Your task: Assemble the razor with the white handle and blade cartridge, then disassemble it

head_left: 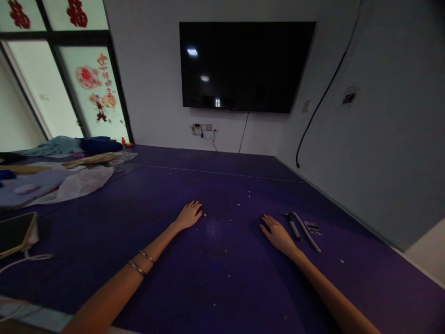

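My left hand (188,215) lies palm down on the purple tabletop (215,241), fingers stretched out and holding nothing. Two bracelets (142,262) circle that forearm. Farther right, my right hand (277,232) also rests flat on the surface with its fingers apart. Just beyond it lie a small dark-headed tool with a grey handle (294,227), perhaps a razor or little hammer, and a thin, pale curved strip (307,233). A small clear packet with dark contents (313,228) sits beside the strip. Neither hand visibly touches these items.
White specks dot the tabletop. A phone or tablet (17,234) with a white cable (38,256) stands at left, near plastic sheets (83,185) and piled cloth (97,144). A television (246,67) hangs on the far wall; a black cable (323,95) hangs at right.
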A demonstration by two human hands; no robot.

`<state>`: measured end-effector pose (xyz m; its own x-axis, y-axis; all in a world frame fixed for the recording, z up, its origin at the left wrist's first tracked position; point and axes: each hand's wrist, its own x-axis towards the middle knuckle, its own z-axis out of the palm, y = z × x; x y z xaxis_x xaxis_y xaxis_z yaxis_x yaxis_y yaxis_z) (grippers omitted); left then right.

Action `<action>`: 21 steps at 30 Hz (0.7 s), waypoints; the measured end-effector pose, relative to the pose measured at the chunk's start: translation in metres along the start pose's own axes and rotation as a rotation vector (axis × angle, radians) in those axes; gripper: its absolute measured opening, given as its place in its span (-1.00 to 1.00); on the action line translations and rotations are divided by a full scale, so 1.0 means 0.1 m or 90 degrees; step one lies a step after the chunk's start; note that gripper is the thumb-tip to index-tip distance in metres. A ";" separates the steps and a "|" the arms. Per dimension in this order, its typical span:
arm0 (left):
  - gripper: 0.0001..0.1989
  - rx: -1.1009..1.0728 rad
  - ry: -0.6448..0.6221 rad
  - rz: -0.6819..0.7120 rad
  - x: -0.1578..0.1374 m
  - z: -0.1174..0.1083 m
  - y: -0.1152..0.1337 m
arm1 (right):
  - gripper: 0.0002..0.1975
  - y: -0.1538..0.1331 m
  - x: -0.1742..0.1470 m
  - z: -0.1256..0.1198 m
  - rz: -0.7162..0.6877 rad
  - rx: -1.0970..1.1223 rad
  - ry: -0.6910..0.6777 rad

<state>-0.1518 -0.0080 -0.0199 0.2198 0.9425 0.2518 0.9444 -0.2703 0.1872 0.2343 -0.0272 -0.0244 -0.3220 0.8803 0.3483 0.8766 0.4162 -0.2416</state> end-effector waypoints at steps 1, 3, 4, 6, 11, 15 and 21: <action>-0.54 0.001 -0.001 0.001 0.00 0.00 0.00 | -0.52 0.01 0.00 0.00 -0.001 0.001 0.001; -0.54 0.001 -0.001 0.006 0.01 0.00 -0.01 | -0.51 0.02 0.00 0.02 0.000 0.002 0.002; -0.54 0.001 0.000 0.007 0.01 0.01 -0.01 | -0.51 0.03 0.00 0.02 0.001 0.002 0.001; -0.54 -0.001 0.002 0.008 0.01 0.01 -0.01 | -0.49 0.04 0.00 0.03 0.003 0.002 -0.005; -0.53 0.002 -0.003 0.002 0.00 -0.01 0.01 | -0.47 0.04 0.01 0.04 -0.001 0.006 -0.011; -0.51 0.007 -0.011 -0.001 0.00 -0.02 0.01 | -0.47 0.04 0.01 0.03 0.000 -0.002 -0.015; -0.52 0.011 -0.009 0.000 0.00 -0.01 0.00 | -0.48 0.04 0.00 0.03 -0.003 0.018 -0.009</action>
<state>-0.1524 -0.0082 -0.0191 0.2237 0.9452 0.2379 0.9485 -0.2673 0.1700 0.2373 -0.0247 -0.0279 -0.3309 0.8816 0.3366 0.8649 0.4259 -0.2655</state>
